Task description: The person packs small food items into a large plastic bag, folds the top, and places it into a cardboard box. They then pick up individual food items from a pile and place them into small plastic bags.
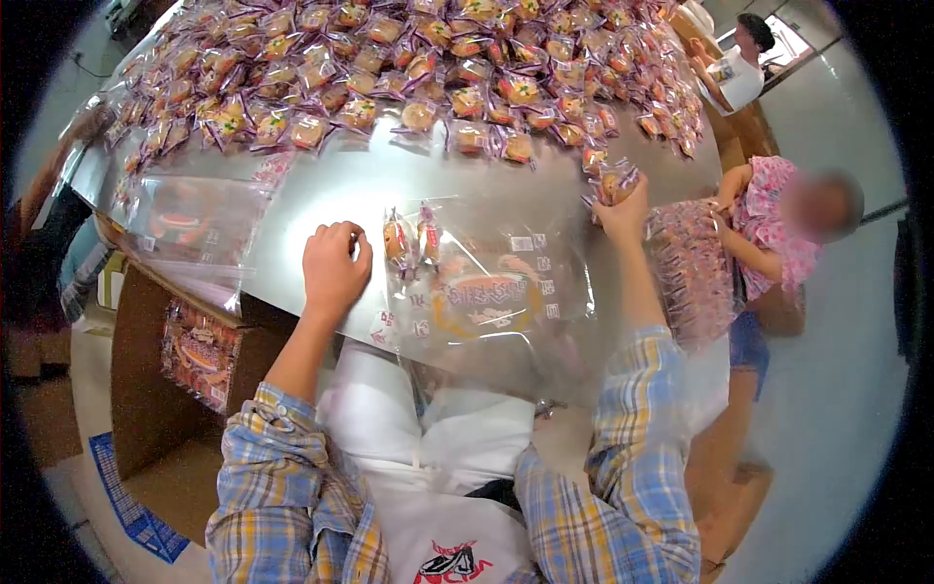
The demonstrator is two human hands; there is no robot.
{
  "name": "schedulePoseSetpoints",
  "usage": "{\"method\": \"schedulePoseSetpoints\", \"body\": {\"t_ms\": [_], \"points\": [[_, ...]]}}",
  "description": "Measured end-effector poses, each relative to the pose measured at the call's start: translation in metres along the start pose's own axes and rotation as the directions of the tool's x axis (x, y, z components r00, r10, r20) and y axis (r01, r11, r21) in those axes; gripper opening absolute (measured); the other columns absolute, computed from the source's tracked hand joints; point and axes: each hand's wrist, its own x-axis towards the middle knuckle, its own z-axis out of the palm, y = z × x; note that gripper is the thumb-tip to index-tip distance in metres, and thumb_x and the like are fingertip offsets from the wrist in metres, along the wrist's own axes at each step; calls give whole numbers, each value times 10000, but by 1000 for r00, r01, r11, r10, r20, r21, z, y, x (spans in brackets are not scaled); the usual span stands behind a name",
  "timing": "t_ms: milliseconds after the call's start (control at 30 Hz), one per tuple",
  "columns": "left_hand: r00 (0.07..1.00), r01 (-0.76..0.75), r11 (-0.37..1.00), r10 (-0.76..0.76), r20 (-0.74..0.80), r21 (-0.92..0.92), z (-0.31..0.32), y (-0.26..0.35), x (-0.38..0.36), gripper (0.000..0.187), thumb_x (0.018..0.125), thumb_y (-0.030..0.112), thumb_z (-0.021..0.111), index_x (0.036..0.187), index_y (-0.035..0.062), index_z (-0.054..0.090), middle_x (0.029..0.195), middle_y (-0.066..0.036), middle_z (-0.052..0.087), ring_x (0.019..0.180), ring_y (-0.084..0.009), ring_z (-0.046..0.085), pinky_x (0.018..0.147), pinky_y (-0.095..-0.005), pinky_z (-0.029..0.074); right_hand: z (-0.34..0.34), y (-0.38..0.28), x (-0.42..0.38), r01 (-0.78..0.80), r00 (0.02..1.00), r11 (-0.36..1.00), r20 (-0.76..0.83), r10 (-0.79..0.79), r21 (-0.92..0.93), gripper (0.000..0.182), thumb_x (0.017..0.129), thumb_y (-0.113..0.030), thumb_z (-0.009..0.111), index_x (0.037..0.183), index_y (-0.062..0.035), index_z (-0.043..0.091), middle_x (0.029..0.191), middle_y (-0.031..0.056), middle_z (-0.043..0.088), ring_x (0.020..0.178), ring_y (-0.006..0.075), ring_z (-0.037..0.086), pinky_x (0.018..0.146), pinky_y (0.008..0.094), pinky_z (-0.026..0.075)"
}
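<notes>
On the metal table [331, 180], a clear printed bag [496, 292] lies flat in front of me. Two small wrapped pastries [397, 238] sit side by side at its upper left. Just left of them my left hand [337, 263] rests on the table, its fingers curled together; whatever they might hold is hidden. My right hand [626, 204] reaches past the bag's right side, its fingers closed round a wrapped pastry [615, 185] near the edge of the pile.
Many wrapped pastries [360, 83] cover the far side. Flat bags [185, 219] lie at left, above an open cardboard box [146, 360]. A co-worker in pink [769, 214] touches a filled bag [686, 263] at right. Another person [739, 73] is farther back.
</notes>
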Motion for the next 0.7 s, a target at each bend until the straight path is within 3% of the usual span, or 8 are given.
{"method": "schedulePoseSetpoints", "body": {"t_ms": [133, 267, 400, 500, 533, 600, 633, 700], "points": [[999, -28, 998, 25, -42, -62, 0, -1, 0, 47, 839, 76, 727, 863, 47, 699, 744, -89, 637, 715, -262, 592, 687, -398, 484, 1, 38, -14, -60, 997, 956, -33, 73, 288, 998, 638, -108, 916, 1467, -18, 366, 1258, 190, 620, 1126, 312, 643, 987, 412, 517], [972, 183, 885, -229, -57, -428, -2, -6, -1, 96, 917, 77, 716, 964, -5, 733, 713, -38, 616, 617, -108, 539, 583, -281, 452, -25, 36, -45, -109, 994, 886, 34, 105, 450, 1010, 676, -105, 905, 1487, 19, 317, 1287, 166, 592, 1150, 260, 618, 1002, 374, 499], [908, 338, 691, -419, 27, -639, -18, 17, -3, 119, 972, 85, 681, 1007, -16, 733, 753, 18, 617, 676, -58, 531, 603, -253, 445, -52, 25, -79, -8, 976, 925, -198, 90, 379, 936, 689, -75, 911, 1441, 59, 369, 1331, 126, 568, 1232, 230, 560, 1045, 364, 467], [912, 334, 434, -375, 169, -837, -45, 86, -9, 162, 986, 126, 682, 1082, 7, 734, 839, 12, 652, 730, -51, 548, 626, -245, 451, -84, 34, -93, -291, 944, 795, 23, 330, 532, 844, 718, -54, 908, 1418, 45, 448, 1337, 122, 579, 1206, 229, 584, 1019, 348, 486], [865, 494, 360, -299, 404, -791, -59, 113, -17, 234, 1026, 225, 624, 1109, 30, 722, 960, -20, 684, 792, -77, 571, 684, -259, 481, -110, -38, -108, -227, 954, 719, 4, 299, 657, 606, 811, 91, 767, 1365, 89, 521, 1259, 130, 634, 1100, 216, 667, 937, 336, 568], [622, 771, 181, -9, 783, -610, -86, 165, -28, 407, 1079, 392, 503, 1237, 56, 670, 1204, -81, 689, 945, -146, 618, 818, -309, 533, -135, -98, -139, -194, 970, 524, 84, 227, 829, 700, 793, 84, 782, 1424, 58, 482, 1321, 127, 612, 1162, 229, 647, 967, 353, 557], [439, 881, 95, 205, 875, -464, -92, 186, -32, 507, 1092, 459, 440, 1337, 58, 630, 1325, -111, 661, 1036, -190, 642, 893, -346, 553, -145, -126, -157, -184, 979, 552, 101, 177, 814, 747, 766, 9, 846, 1411, 35, 470, 1309, 116, 608, 1156, 224, 630, 980, 369, 534], [263, 965, -162, 538, 801, -208, -84, 216, -49, 634, 1097, 520, 340, 1499, 50, 479, 1448, -144, 573, 1200, -282, 623, 1013, -437, 536, -151, -160, -196, -9, 999, 676, 35, -25, 737, 894, 723, -91, 923, 1427, -2, 380, 1314, 108, 577, 1176, 223, 598, 1016, 395, 496]]}}
